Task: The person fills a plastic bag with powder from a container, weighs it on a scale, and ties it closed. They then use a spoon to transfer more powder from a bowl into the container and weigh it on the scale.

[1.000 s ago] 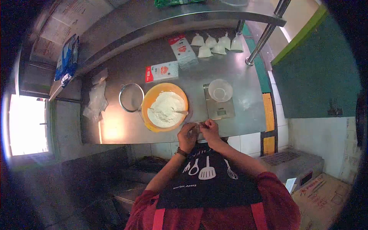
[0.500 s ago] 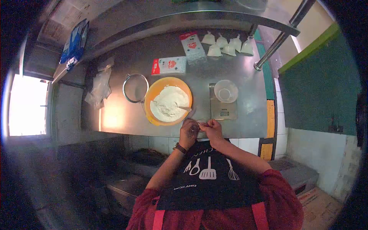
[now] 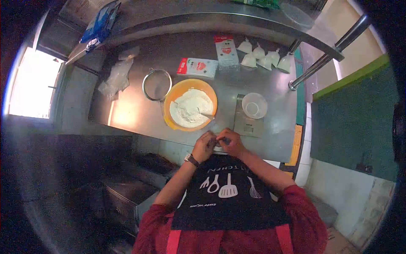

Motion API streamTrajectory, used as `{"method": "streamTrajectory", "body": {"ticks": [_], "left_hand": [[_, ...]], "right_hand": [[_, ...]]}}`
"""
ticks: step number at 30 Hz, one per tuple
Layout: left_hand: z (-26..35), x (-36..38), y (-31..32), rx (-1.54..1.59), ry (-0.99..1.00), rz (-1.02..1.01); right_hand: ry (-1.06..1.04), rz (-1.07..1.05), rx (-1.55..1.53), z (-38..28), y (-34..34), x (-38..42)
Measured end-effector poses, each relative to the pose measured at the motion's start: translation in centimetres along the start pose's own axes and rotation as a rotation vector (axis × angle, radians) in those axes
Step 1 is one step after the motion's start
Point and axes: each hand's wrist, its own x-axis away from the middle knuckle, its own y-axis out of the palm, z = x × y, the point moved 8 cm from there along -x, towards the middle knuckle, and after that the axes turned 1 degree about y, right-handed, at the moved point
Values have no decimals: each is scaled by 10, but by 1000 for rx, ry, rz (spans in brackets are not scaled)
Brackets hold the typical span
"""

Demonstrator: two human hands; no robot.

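My left hand (image 3: 204, 146) and my right hand (image 3: 231, 142) meet at the table's front edge, in front of my black apron (image 3: 230, 207). Fingers on both are curled and pinched together. Whatever lies between them is too small and dark to make out. Just beyond is an orange bowl (image 3: 214, 95) of white powder (image 3: 189, 103), with a spoon (image 3: 206, 115) stuck in it. To the right, a clear plastic tub (image 3: 255, 106) rests on a kitchen scale (image 3: 248, 129).
A round sieve (image 3: 157, 84) lies left of the bowl, plastic bags (image 3: 117, 78) farther left. Behind are two red-and-white packs, one flat (image 3: 197, 67) and one farther back (image 3: 227, 51), and several knotted powder bags (image 3: 265, 61). A metal shelf (image 3: 190, 19) overhangs the back.
The camera view has turned, so the table appears tilted and its objects sit higher and to the right. My hands stay together at the edge, with fingers slightly shifted.
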Motion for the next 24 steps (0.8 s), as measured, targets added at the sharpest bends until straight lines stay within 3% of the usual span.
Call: {"method": "streamTrajectory", "body": {"ticks": [3,5,8,12,14,17,21,24], "left_hand": [[-2,2,0,9,-14,89],[-28,14,6,256,-269,127],[-11,12,6,330,-368,130],[7,8,8,239,-280,240],[-10,19,26,588,-550,294],[-2,16,29,470,-466,349],[2,19,30,317,-508,344],[-8,18,23,214,-374,344]], "right_hand": [[34,-51,-58,15,5,1],[31,-38,-86,13,5,1],[18,10,-152,2,-1,-3],[35,64,-190,4,-4,1],[72,58,-207,9,-8,5],[107,67,-183,18,-8,9],[165,91,-145,28,-9,13],[177,76,-127,15,-19,11]]}}
